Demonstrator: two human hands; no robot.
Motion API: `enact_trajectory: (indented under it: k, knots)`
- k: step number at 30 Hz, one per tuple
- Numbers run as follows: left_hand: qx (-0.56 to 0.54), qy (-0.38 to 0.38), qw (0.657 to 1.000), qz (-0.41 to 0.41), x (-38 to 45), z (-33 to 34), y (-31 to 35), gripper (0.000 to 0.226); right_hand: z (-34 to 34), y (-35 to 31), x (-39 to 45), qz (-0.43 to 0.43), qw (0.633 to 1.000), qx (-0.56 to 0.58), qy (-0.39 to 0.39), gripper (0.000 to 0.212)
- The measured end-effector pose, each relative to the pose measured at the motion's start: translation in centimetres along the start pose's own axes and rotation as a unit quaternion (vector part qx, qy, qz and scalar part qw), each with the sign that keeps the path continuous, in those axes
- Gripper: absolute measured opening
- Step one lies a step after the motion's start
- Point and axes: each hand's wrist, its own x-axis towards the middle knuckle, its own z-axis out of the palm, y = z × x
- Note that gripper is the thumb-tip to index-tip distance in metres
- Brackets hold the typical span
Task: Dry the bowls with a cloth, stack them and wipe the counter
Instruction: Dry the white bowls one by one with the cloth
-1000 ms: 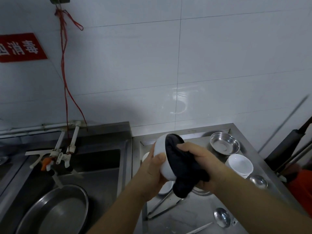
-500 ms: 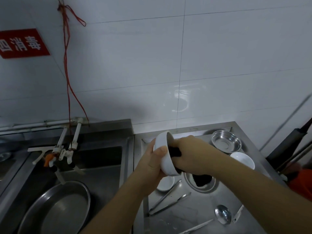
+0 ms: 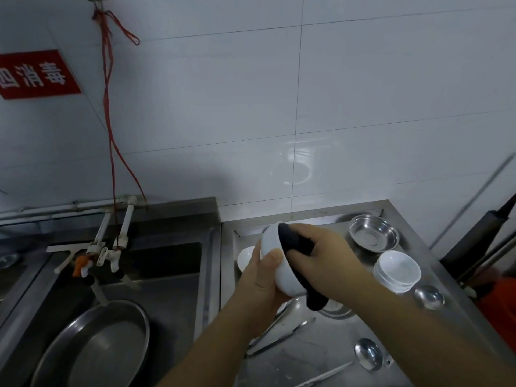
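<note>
While my left hand (image 3: 259,277) grips the white bowl (image 3: 279,263) from its outer side, thumb curled over the wall, I hold the bowl tipped on edge above the steel counter (image 3: 349,367). Right hand (image 3: 318,255): fingers curled round the dark cloth (image 3: 296,241), pressing it into the bowl's mouth; one cloth end hangs below the bowl. Behind the left hand, a second white bowl (image 3: 245,258) rests on the counter, partly hidden. Right of the hands: stack of white bowls (image 3: 396,270); behind it, a steel dish (image 3: 372,236); just beside the stack, a small steel lid (image 3: 428,297). Nearer me: tongs (image 3: 282,336) and a ladle (image 3: 367,354). Left: sink (image 3: 167,263) with a large steel pan (image 3: 97,350) and taps (image 3: 111,247).
</note>
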Motion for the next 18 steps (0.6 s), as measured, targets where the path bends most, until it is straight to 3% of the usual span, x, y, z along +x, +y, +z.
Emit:
enact_trajectory:
  k: [2, 4, 8, 12, 14, 18]
  knots:
    - [0.021, 0.027, 0.999, 0.012, 0.3, 0.1, -0.1, 0.126, -0.3, 0.2, -0.1, -0.051, 0.987, -0.147, -0.029, 0.024]
    - [0.086, 0.037, 0.995, 0.032, 0.7, -0.2, 0.0, 0.108, -0.9, 0.1, 0.0, -0.026, 0.982, -0.170, -0.080, 0.023]
    - [0.191, 0.019, 0.980, 0.058, 1.3, -1.1, -0.1, 0.087, -2.9, -0.7, -0.1, 0.137, 0.972, 0.052, -0.183, 0.028]
    - [0.141, 0.001, 0.988, 0.066, 0.8, -1.1, -0.8, 0.082, -3.7, 0.2, -1.3, 0.270, 0.890, 0.328, -0.164, 0.038]
    - [0.161, 0.018, 0.984, 0.077, 0.7, -1.0, -1.1, 0.087, -3.1, 0.8, -1.7, 0.262, 0.868, 0.395, -0.149, 0.049]
    - [0.249, 0.021, 0.962, 0.111, 0.3, -1.1, -1.7, 0.090, -2.3, 0.3, -1.6, 0.214, 0.898, 0.361, -0.133, 0.040]
